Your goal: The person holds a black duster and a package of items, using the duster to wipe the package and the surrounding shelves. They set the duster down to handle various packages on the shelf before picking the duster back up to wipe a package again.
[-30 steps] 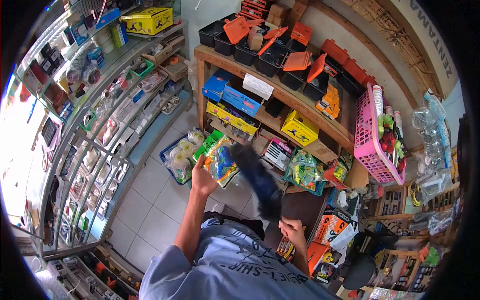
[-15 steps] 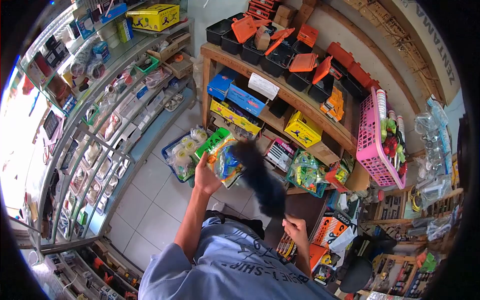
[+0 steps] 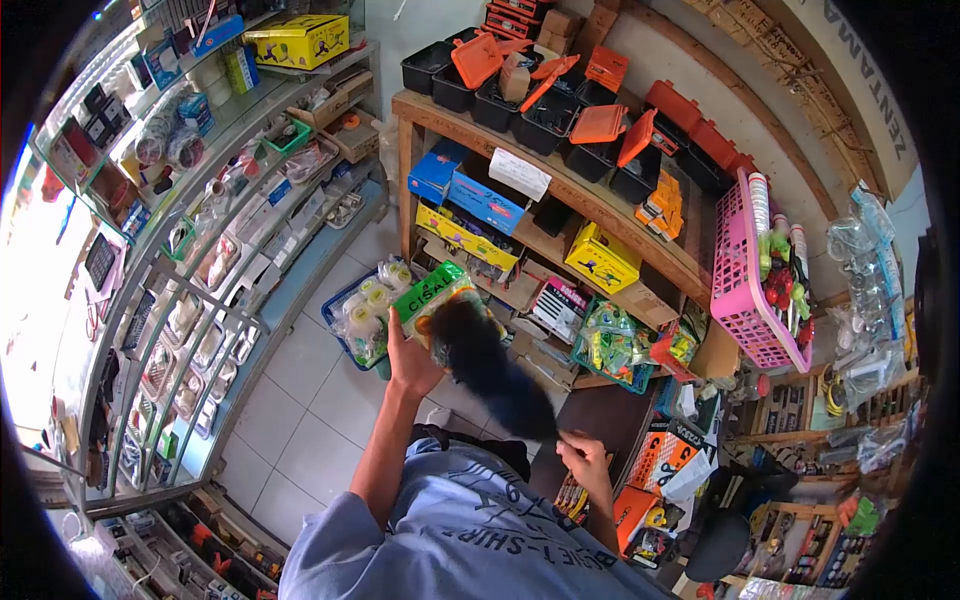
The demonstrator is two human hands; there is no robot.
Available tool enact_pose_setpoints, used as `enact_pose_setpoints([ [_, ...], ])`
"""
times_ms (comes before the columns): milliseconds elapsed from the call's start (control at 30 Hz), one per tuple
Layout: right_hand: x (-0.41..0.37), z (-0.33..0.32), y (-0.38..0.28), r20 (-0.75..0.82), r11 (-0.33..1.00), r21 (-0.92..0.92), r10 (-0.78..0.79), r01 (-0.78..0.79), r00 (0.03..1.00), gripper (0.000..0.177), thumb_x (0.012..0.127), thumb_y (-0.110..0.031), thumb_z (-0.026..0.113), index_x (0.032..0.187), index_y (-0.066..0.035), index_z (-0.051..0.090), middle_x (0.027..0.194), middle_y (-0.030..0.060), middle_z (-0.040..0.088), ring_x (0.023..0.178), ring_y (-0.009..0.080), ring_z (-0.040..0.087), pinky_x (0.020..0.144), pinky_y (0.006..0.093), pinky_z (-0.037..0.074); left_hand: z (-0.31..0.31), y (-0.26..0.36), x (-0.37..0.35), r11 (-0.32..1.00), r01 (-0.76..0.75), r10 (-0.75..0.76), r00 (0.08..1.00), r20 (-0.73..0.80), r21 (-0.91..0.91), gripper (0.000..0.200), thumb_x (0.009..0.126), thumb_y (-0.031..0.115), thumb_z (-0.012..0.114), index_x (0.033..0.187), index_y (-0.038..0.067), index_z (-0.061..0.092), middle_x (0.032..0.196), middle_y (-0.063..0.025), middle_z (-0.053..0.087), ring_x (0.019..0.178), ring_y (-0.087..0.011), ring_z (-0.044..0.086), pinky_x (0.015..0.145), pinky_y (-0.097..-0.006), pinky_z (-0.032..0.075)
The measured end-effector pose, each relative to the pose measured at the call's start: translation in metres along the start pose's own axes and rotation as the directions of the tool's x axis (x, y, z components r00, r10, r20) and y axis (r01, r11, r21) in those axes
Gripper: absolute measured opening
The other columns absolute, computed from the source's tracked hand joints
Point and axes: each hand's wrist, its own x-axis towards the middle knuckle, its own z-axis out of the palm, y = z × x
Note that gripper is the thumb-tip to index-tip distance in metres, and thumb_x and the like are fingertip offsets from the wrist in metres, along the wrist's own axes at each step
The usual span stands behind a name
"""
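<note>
My left hand [image 3: 412, 366] grips the edge of a plastic packet [image 3: 428, 290] with a green printed header, held up over the floor. A dark, fluffy feather duster [image 3: 497, 378], blurred by motion, lies across the front of the packet and hides most of its contents. My right hand [image 3: 586, 462] is closed around the duster's handle end, low and to the right. Just beyond the packet, a blue basket [image 3: 340, 345] holds several clear bags with pale round items.
Glass display shelves [image 3: 225, 250] curve along the left. Ahead stands a wooden shelf [image 3: 405, 180] with open black boxes [image 3: 545, 128] on top. A pink basket [image 3: 735, 290] is at its right end. A teal basket [image 3: 635, 378] of bagged goods sits low.
The duster has swept left and down over the packet, covering more of its front. My right hand has shifted slightly left, and the packet's green header faces me more fully.
</note>
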Motion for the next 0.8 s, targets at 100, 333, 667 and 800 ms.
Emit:
enact_pose_setpoints([
  [100, 0.001, -0.003, 0.003, 0.049, 0.998, -0.004, 0.057, -0.057, 0.997, 0.025, 0.084, -0.001, 0.062, 0.108, 0.005, 0.065, 0.072, 0.0043, 0.056, 0.063, 0.0077, 0.048, 0.055, 0.0247, 0.038, -0.006, -0.004, 0.000, 0.987, -0.057, 0.073, 0.992, -0.103, 0.147, 0.076, 0.087, 0.068, 0.041, 0.133, 0.007, 0.047, 0.121, -0.0114, 0.057, 0.110, -0.0254, 0.056, 0.097, -0.0445, 0.043],
  [333, 0.005, -0.001, -0.011, -0.080, 0.990, -0.127, -0.071, 0.060, 0.994, 0.025, 0.083, 0.000, 0.062, 0.107, 0.001, 0.067, 0.067, 0.0071, 0.054, 0.058, 0.0105, 0.048, 0.052, 0.0258, 0.037, 0.002, -0.008, 0.000, 0.992, -0.031, 0.046, 0.992, -0.120, 0.123, 0.075, 0.088, 0.066, 0.039, 0.131, 0.006, 0.048, 0.122, -0.0109, 0.057, 0.112, -0.0262, 0.055, 0.102, -0.0433, 0.040],
  [667, 0.012, 0.005, -0.031, 0.069, 0.966, -0.215, -0.130, 0.142, 0.989, 0.026, 0.084, -0.003, 0.062, 0.110, 0.000, 0.066, 0.066, 0.0058, 0.051, 0.056, 0.0095, 0.045, 0.051, 0.0249, 0.035, -0.055, -0.002, 0.011, 0.998, -0.057, 0.057, 0.995, 0.081, -0.007, 0.073, 0.092, 0.064, 0.032, 0.133, 0.006, 0.045, 0.130, -0.0107, 0.053, 0.118, -0.0273, 0.051, 0.102, -0.0435, 0.039],
  [800, 0.015, 0.018, -0.034, -0.008, 0.984, -0.153, -0.096, 0.094, 0.995, 0.028, 0.084, -0.003, 0.062, 0.111, 0.005, 0.063, 0.071, 0.0042, 0.053, 0.060, 0.0079, 0.044, 0.053, 0.0242, 0.034, -0.013, -0.004, 0.001, 0.991, -0.044, 0.053, 0.996, -0.072, 0.124, 0.081, 0.087, 0.071, 0.034, 0.137, 0.007, 0.043, 0.137, -0.0105, 0.048, 0.123, -0.0268, 0.047, 0.104, -0.0422, 0.036],
])
